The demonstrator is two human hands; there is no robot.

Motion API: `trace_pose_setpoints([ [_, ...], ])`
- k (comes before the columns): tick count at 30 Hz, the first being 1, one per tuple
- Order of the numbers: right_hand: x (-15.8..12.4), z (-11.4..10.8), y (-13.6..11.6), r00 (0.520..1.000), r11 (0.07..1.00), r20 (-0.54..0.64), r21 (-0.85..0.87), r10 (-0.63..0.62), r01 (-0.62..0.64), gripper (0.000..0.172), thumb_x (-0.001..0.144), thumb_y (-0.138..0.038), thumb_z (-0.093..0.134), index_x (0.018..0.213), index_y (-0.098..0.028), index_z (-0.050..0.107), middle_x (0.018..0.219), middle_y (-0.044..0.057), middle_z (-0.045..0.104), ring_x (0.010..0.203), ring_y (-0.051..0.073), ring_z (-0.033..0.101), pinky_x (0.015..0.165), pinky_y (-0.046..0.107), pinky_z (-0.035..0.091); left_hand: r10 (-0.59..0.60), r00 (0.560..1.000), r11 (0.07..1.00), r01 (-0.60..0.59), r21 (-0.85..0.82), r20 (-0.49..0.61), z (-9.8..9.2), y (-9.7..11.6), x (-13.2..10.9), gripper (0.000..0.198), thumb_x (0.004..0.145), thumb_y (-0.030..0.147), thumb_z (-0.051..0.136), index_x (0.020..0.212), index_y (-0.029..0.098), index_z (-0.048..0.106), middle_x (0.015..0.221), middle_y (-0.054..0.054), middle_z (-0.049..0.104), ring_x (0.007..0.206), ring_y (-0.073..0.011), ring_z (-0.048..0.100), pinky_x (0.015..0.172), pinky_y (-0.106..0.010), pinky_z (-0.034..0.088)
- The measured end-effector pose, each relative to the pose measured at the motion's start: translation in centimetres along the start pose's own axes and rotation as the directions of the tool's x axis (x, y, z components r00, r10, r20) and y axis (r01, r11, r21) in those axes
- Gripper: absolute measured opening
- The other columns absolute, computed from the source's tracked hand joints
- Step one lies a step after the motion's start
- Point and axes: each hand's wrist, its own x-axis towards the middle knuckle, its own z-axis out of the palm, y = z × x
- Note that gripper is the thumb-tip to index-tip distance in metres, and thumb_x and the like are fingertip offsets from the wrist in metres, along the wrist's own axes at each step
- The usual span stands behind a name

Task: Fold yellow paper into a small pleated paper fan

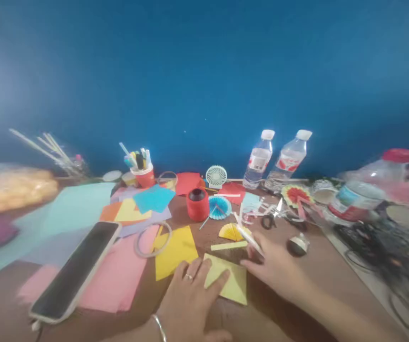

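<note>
Blue wall (204, 85), brown worktop (327, 285): left hand (192, 294), fingers spread, on a pale yellow square of paper (231, 285); right hand (276, 263), fingers clamped on a slim white pen-shaped tool (251, 239).
Firm, even pressure from the spread fingers should stop the paper slipping; a light, steady grip would suit so slim a tool. Thin and plain, the paper lies partly beneath the left fingers, reaching out to their right; a narrow pale yellow paper strip (226, 246) lies just left of the right fingers.

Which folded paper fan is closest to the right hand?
The yellow half-round fan, just past the right hand; the round blue fan and the red pale-edged fan lie farther back.
</note>
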Motion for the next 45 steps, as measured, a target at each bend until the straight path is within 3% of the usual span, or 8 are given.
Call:
trace_pose_setpoints([
  [4, -0.2, 0.7, -0.6, 0.998, 0.999, 0.042, -0.013, -0.042, 0.043, 0.015, 0.061, -0.016, 0.054, 0.073, -0.023, 0.049, 0.074, -0.004, 0.058, 0.067, 0.014, 0.052, 0.056, 0.021, 0.03, 0.024, 0.999, 1.0, -0.025, -0.015, -0.034, -0.7, -0.1, -0.2, 0.075, 0.069, 0.069, 0.031, 0.131, 0.028, 0.026, 0.124, -0.016, 0.043, 0.11, -0.038, 0.037, 0.084, -0.055, 0.025],
  [7, -0.2, 0.8, -0.6, 0.998, 0.999, 0.047, -0.006, -0.036, 0.036, 0.014, 0.061, -0.016, 0.054, 0.072, -0.022, 0.048, 0.076, -0.003, 0.058, 0.069, 0.015, 0.051, 0.058, 0.022, 0.03, -0.088, 0.99, 0.995, 0.082, -0.063, -0.107, -1.4, -0.3, 0.5, 0.049, 0.081, 0.049, 0.033, 0.122, 0.024, 0.04, 0.114, -0.009, 0.049, 0.104, -0.0285, 0.04, 0.085, -0.046, 0.028],
  [10, -0.1, 0.8, -0.5, 0.997, 0.999, 0.057, 0.017, -0.047, 0.046, 0.013, 0.061, -0.015, 0.053, 0.07, -0.022, 0.047, 0.072, -0.003, 0.057, 0.068, 0.015, 0.051, 0.057, 0.022, 0.03, -0.196, 0.962, 0.98, 0.183, -0.084, -0.19, -1.6, -0.8, 1.4, 0.032, 0.082, 0.03, 0.04, 0.113, 0.022, 0.047, 0.108, -0.005, 0.051, 0.099, -0.0239, 0.041, 0.083, -0.04, 0.029],
  [15, -0.1, 0.8, -0.5, 0.989, 0.987, 0.049, 0.087, -0.137, 0.132, 0.011, 0.064, -0.012, 0.051, 0.07, -0.021, 0.047, 0.073, -0.002, 0.055, 0.07, 0.015, 0.05, 0.061, 0.023, 0.032, -0.081, 0.979, 0.995, 0.068, -0.074, -0.186, -0.9, -1.2, 1.9, 0.031, 0.08, 0.02, 0.044, 0.111, 0.026, 0.048, 0.106, -0.002, 0.053, 0.102, -0.0216, 0.038, 0.085, -0.038, 0.027],
  [25, -0.4, 0.8, -0.8, 0.952, 0.955, 0.073, 0.054, -0.296, 0.293, 0.014, 0.063, -0.011, 0.051, 0.073, -0.021, 0.048, 0.073, -0.002, 0.055, 0.068, 0.014, 0.048, 0.059, 0.023, 0.031, -0.021, 0.983, 0.998, 0.033, 0.061, -0.183, 0.0, -1.3, 1.9, 0.03, 0.081, 0.017, 0.044, 0.108, 0.028, 0.052, 0.1, -0.002, 0.055, 0.097, -0.0216, 0.041, 0.081, -0.038, 0.028],
  [32, -0.6, 0.8, -1.1, 0.902, 0.907, 0.137, -0.046, -0.408, 0.418, 0.013, 0.064, -0.02, 0.057, 0.072, -0.02, 0.047, 0.075, -0.001, 0.055, 0.072, 0.015, 0.047, 0.061, 0.023, 0.03, -0.05, 0.984, 0.997, 0.059, 0.05, -0.171, -0.7, -0.8, 2.0, 0.01, 0.078, 0.02, 0.05, 0.082, 0.023, 0.058, 0.093, 0.0, 0.057, 0.089, -0.0202, 0.043, 0.074, -0.036, 0.029],
  [38, -0.3, 0.6, -0.6, 0.819, 0.803, 0.227, -0.181, -0.527, 0.567, 0.012, 0.065, -0.015, 0.053, 0.076, -0.019, 0.05, 0.077, 0.001, 0.055, 0.072, 0.016, 0.047, 0.062, 0.024, 0.03, 0.002, 0.981, 1.0, -0.001, 0.006, -0.193, -0.6, -1.7, 2.0, 0.025, 0.081, 0.022, 0.046, 0.105, 0.026, 0.052, 0.096, -0.001, 0.056, 0.092, -0.0187, 0.043, 0.076, -0.034, 0.03],
  [45, 0.0, -0.3, 0.2, 0.723, 0.678, 0.292, -0.253, -0.626, 0.69, 0.016, 0.074, -0.025, 0.047, 0.084, -0.019, 0.058, 0.081, 0.007, 0.058, 0.077, 0.018, 0.049, 0.064, 0.026, 0.033, 0.036, 0.974, 0.999, -0.03, 0.032, -0.222, -0.6, -2.5, 1.9, 0.02, 0.081, 0.028, 0.048, 0.099, 0.028, 0.057, 0.09, -0.001, 0.055, 0.089, -0.0172, 0.043, 0.072, -0.031, 0.031],
])
